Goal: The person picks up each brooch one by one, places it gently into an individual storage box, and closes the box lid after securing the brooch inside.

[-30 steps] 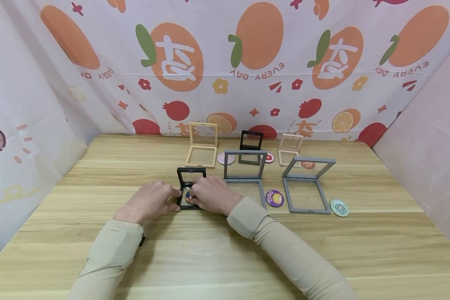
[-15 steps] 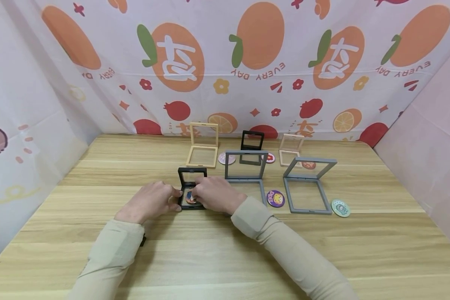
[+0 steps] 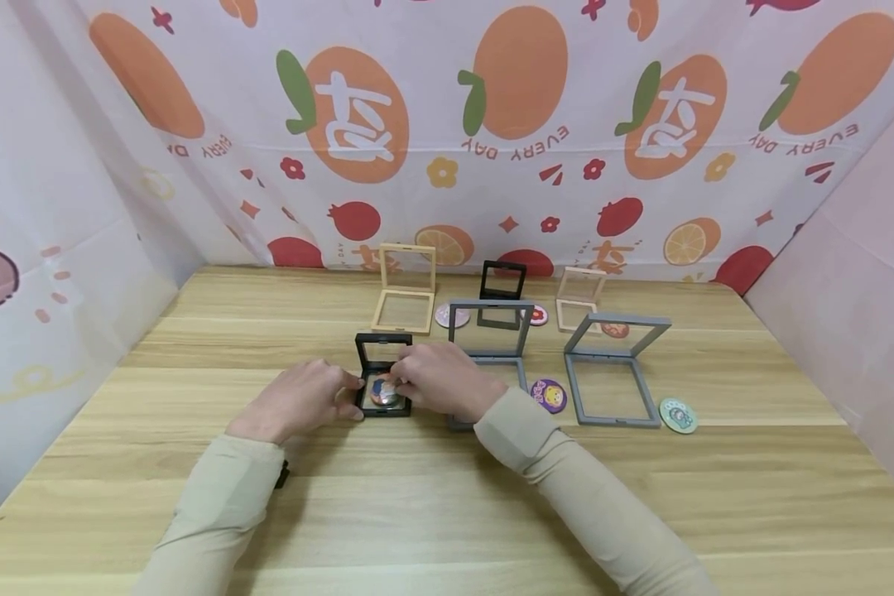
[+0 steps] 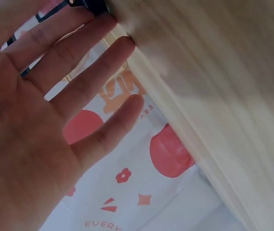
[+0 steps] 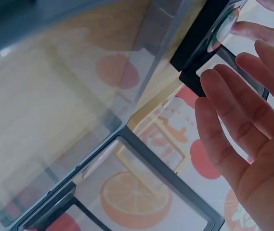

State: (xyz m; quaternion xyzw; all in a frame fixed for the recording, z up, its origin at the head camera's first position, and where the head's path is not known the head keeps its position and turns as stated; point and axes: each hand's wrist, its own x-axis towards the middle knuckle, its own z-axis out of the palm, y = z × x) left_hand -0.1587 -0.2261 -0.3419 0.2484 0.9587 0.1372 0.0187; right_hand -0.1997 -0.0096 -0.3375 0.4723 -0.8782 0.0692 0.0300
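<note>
A small black display frame (image 3: pixel 383 411) lies hinged open on the table, its lid raised at the back. A round badge (image 3: pixel 382 390) in blue, orange and white lies on its clear film. My left hand (image 3: pixel 295 399) touches the frame's left edge with thumb and fingertips; in the left wrist view the fingers (image 4: pixel 91 89) extend fairly straight and the thumb is hidden. My right hand (image 3: pixel 447 381) reaches in from the right. In the right wrist view one fingertip touches the badge (image 5: pixel 225 30), and the other fingers are loosely spread.
Two grey frames (image 3: pixel 613 420) stand opened to the right, with purple (image 3: pixel 549 396) and mint (image 3: pixel 678 415) badges beside them. Behind are a yellow frame (image 3: pixel 405 311), another black frame (image 3: pixel 502 294) and a pale frame (image 3: pixel 577 300), with more badges. A patterned cloth (image 3: pixel 521 199) hangs behind.
My right hand has shifted right and its fingers have loosened from the badge, showing more of it inside the frame. The left hand stays at the frame's edge.
</note>
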